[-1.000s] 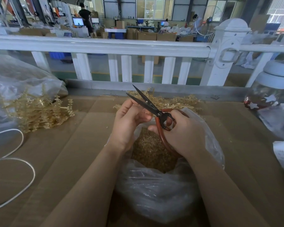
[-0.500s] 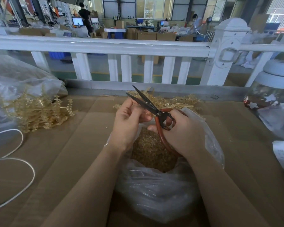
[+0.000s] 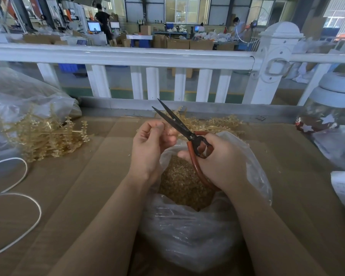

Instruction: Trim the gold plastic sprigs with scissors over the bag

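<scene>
Pinching small gold sprig (image 3: 167,130) at frame centre, left hand (image 3: 147,148) meets part-open scissors (image 3: 179,126) gripped by right hand (image 3: 217,158) above bag (image 3: 187,232); blades near fingers (image 3: 155,127), nick risk.

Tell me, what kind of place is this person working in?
Probably a factory or workshop. Beyond the white railing are stacked cardboard boxes and people at computer screens. Up close, piles of gold plastic sprigs wait for the scissors.
</scene>
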